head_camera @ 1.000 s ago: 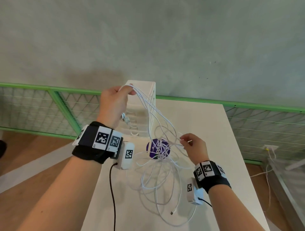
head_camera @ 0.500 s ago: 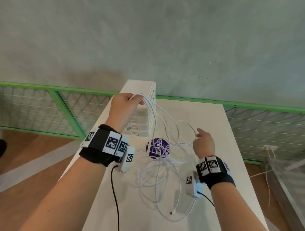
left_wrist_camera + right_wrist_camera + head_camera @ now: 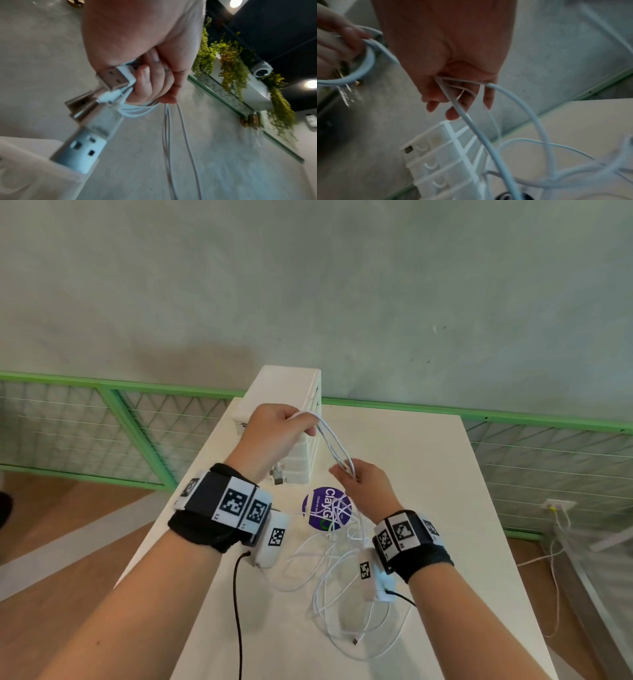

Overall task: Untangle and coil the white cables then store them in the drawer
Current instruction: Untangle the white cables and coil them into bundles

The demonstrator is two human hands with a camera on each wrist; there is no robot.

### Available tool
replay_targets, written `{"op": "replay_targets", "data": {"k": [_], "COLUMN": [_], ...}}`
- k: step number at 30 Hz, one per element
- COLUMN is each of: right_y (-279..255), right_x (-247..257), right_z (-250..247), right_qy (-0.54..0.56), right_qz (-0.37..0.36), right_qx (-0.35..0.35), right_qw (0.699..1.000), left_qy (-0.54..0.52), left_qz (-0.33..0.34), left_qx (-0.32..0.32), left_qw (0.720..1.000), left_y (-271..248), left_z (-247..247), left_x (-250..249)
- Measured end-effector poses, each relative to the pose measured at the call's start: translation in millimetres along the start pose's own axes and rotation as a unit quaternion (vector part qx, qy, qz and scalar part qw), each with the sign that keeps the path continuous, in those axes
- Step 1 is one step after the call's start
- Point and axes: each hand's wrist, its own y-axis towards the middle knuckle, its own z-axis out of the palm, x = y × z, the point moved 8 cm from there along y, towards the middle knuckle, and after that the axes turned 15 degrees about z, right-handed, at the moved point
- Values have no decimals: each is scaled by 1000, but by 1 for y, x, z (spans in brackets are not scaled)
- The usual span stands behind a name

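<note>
My left hand (image 3: 274, 436) is raised in front of the white drawer unit (image 3: 294, 392) and grips a bunch of white cable loops (image 3: 334, 445). In the left wrist view its fingers (image 3: 145, 83) curl round the loops and several USB plugs (image 3: 111, 77). My right hand (image 3: 363, 484) is just below and right of it and holds the lower end of the same loops; the strands (image 3: 457, 88) run across its palm. The rest of the white cables (image 3: 342, 577) lies tangled on the white table (image 3: 445, 508), with one plug (image 3: 356, 642) near the front.
A round purple sticker (image 3: 325, 508) lies on the table under the cables. The drawer unit (image 3: 447, 155) shows a stack of drawers with curved handles. A green mesh fence (image 3: 102, 433) runs behind the table. A grey wall stands beyond.
My right hand rose from the table toward my left hand and took hold of the loops' lower end. The long hanging strands are now drawn into a short loop between both hands.
</note>
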Motion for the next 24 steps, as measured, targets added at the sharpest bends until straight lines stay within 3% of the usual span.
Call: {"op": "replay_targets", "data": {"k": [2, 4, 6, 10, 13, 16, 18, 21, 24], "right_y": [1, -2, -3, 7, 15, 20, 18, 12, 11], "right_x": [-16, -17, -12, -9, -6, -7, -11, -24, -49], "right_z": [-2, -14, -34, -72, -78, -55, -29, -2, -4], "right_qy": [43, 102, 150, 213, 225, 183, 126, 51, 22], "right_qz": [36, 29, -1, -27, -35, -43, -55, -69, -30], "right_qx": [56, 71, 44, -59, -97, -48, -1, 9, -28], "right_qw": [997, 992, 988, 975, 969, 981, 990, 996, 999], "left_qy": [-18, -25, -29, -1, -130, -354, -420, -437, -315], "left_qz": [-31, -55, -82, -111, -118, -103, -64, -48, -92], "left_qx": [-8, -1, 39, 215, 274, 247, 205, 143, 159], "left_qw": [999, 998, 995, 970, 946, 896, 882, 887, 931], "left_y": [0, -1, -5, -26, -38, -29, -17, -4, -4], "left_z": [-10, -16, -15, 11, 35, 42, 37, 25, 17], "left_x": [15, 31, 45, 53, 38, 9, -8, -19, -12]}}
